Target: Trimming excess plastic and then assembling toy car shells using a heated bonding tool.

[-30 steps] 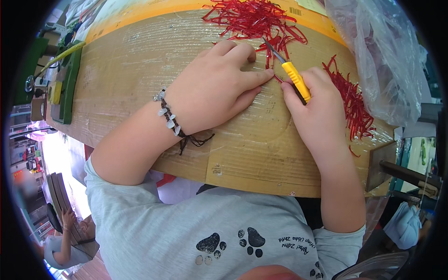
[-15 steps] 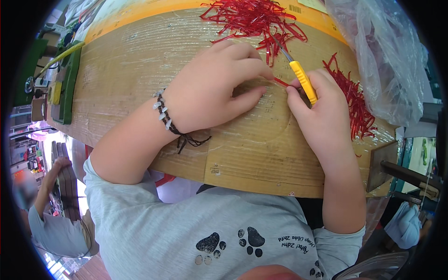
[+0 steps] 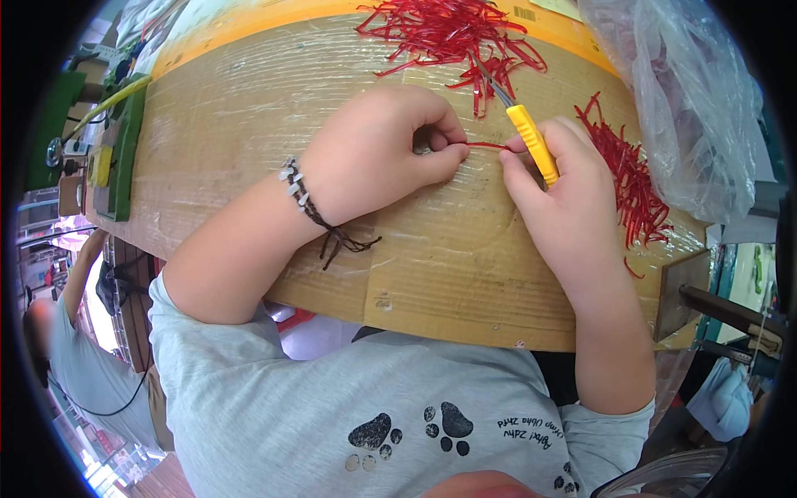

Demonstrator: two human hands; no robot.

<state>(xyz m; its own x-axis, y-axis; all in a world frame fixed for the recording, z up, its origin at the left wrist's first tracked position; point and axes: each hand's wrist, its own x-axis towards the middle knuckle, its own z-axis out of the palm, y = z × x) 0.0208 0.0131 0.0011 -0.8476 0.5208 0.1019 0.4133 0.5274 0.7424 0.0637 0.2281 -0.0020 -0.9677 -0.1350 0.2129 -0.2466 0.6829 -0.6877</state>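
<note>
A thin red plastic strip (image 3: 488,145) is stretched nearly level between my two hands, just over the cardboard. My left hand (image 3: 394,141) pinches its left end between thumb and forefinger. Thumb and fingertips of my right hand (image 3: 569,174) are at the other end. That same hand also grips a pair of yellow-handled snips (image 3: 533,145); their slim metal blades point up and left toward a large pile of red strips (image 3: 444,33). To the right of my right hand lies a second pile of red strips (image 3: 627,178).
Film-covered cardboard (image 3: 241,108) forms the work surface. A clear plastic bag (image 3: 689,108) borders it on the right, above a metal bracket (image 3: 682,295). At the left edge stands a green device (image 3: 124,149) with a yellow lever. Another person (image 3: 100,357) is at the lower left.
My left hand has moved slightly left and closed its pinch, and more of the red strip shows between my hands. My right hand and the snips have shifted slightly left.
</note>
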